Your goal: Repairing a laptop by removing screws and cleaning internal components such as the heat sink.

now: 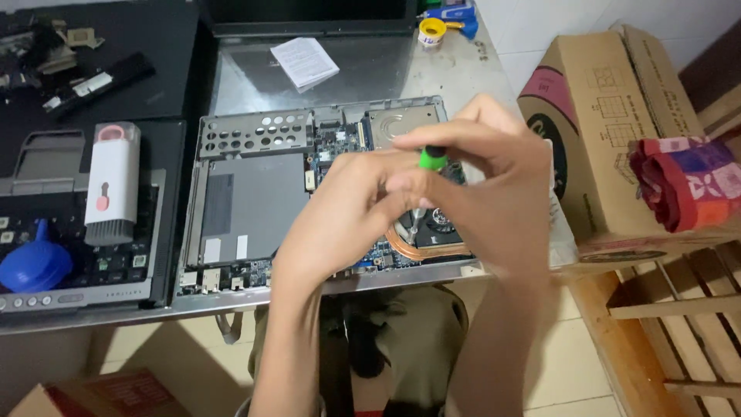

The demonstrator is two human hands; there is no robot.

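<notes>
The person's two forearms rise from the bottom edge, above a lap in olive trousers, and meet over an opened laptop [255,201] lying on a metal table [455,66]. The right hand [494,177] is closed around a screwdriver [426,185] with a green handle, the thumb and fingers pinching its top. The left hand [359,208] is curled shut beside it, its fingertips pressed against the lower part of the handle. The thin metal shaft points down and a little left, its tip at the round fan [440,224], which is ringed by a copper pipe [409,251] at the laptop's near right corner. A silvery disk drive [397,122] sits just beyond the hands.

To the left lies a second dismantled laptop, with a white cleaning brush [112,185] and a blue air blower [32,266] resting on it. A folded paper [305,62] lies farther back on the table. On the right stands a cardboard box [602,139], with red patterned cloth [683,181] against it, over a wooden rack [679,324].
</notes>
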